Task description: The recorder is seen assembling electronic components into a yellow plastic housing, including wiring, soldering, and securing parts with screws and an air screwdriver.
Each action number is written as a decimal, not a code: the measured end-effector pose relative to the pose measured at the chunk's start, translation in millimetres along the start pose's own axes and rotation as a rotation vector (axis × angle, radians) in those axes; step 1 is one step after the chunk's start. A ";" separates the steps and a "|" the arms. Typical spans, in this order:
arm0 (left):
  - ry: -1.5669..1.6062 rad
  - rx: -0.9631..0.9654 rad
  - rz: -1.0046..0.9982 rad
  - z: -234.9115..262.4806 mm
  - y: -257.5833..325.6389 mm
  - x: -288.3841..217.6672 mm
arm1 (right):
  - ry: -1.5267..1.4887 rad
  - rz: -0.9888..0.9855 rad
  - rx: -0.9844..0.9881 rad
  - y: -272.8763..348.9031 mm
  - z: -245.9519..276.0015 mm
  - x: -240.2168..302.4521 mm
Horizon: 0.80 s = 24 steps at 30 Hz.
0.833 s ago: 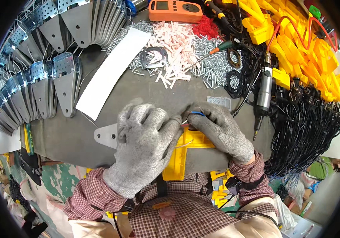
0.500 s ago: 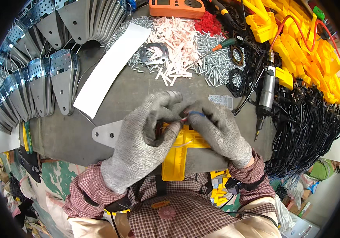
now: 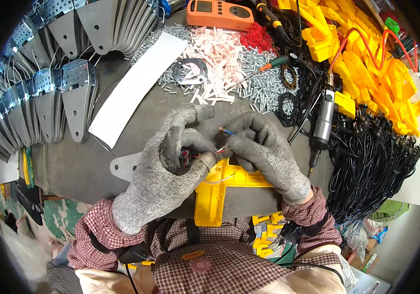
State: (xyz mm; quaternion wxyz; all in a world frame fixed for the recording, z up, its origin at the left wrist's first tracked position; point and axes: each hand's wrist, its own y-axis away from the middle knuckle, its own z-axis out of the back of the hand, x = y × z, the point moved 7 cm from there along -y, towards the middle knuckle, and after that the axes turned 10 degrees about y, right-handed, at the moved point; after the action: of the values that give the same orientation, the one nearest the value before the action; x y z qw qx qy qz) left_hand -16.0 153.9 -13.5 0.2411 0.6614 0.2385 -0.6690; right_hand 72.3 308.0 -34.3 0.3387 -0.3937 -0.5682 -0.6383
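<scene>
My left hand (image 3: 163,169), in a grey knit glove, curls round a small dark part with a bit of red (image 3: 185,158); the rest of that part is hidden in the palm. My right hand (image 3: 268,159), gloved likewise, pinches a thin blue wire (image 3: 226,131) whose bare copper end points up and left. The fingertips of both hands almost meet where a thin reddish wire (image 3: 221,148) shows. Just below them lies an open yellow plastic housing (image 3: 210,203), with a pale wire (image 3: 218,181) across it.
Behind my hands are piles of pinkish sleeves (image 3: 215,59) and screws (image 3: 264,93), plus an orange meter (image 3: 220,14). A power screwdriver (image 3: 323,120), black cables (image 3: 371,166) and yellow housings (image 3: 361,63) stand right. White strip (image 3: 139,88) and grey metal brackets (image 3: 78,103) lie left.
My hands have drawn slightly apart, and the left has moved a little left and opened its index finger upward. The blue wire's tip now sticks up clear of my right fingers. The view has shifted slightly.
</scene>
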 end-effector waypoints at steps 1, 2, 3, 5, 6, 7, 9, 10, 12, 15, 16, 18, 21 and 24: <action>-0.044 -0.003 -0.071 -0.2 0.6 -1.6 | 0.023 0.036 0.009 -0.9 -1.0 0.4; -0.089 -0.007 -0.141 -0.3 1.6 -4.9 | 0.046 0.073 0.019 -1.9 -2.1 0.8; -0.046 -0.004 -0.106 -0.3 1.1 -2.7 | 0.096 0.157 0.005 -4.2 -4.0 2.4; -0.002 0.001 -0.077 -0.8 0.3 -0.7 | 0.148 0.225 -0.016 -4.3 -6.2 6.0; -0.001 0.002 -0.083 0.0 0.3 -0.6 | 0.150 0.211 -0.019 -4.5 -7.7 7.0; -0.041 0.003 -0.129 0.5 0.6 -1.3 | 0.151 0.196 -0.023 -4.9 -8.9 7.0; -0.088 0.010 -0.172 0.3 1.1 -4.6 | 0.172 0.227 -0.024 -4.1 -7.4 4.0; -0.094 0.017 -0.169 -0.6 0.7 -7.0 | 0.183 0.243 -0.028 -2.7 -6.3 3.6; -0.074 0.024 -0.129 -1.3 0.3 -8.8 | 0.234 0.301 -0.035 -1.3 -8.0 8.0; -0.029 0.018 -0.090 -1.7 1.6 -7.5 | 0.250 0.258 -0.020 1.0 -7.9 3.8; -0.037 0.014 -0.123 -2.1 2.6 -6.5 | 0.246 0.222 -0.011 1.6 -8.2 1.2; 0.064 0.012 -0.053 -2.5 1.9 -3.5 | 0.155 0.249 -0.052 2.5 -10.8 7.6; 0.270 0.013 0.126 -5.3 1.4 0.0 | 0.170 0.378 -0.059 1.7 -9.5 12.1; 0.233 0.005 0.052 -5.8 2.2 -0.9 | 0.203 0.399 -0.065 2.8 -10.1 13.4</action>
State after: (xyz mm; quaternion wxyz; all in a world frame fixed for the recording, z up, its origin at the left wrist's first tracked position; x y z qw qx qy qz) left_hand -10.2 155.9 -12.7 0.2275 0.7413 0.2460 -0.5816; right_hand 67.4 297.9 -21.6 0.5007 -0.4427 -0.4214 -0.6130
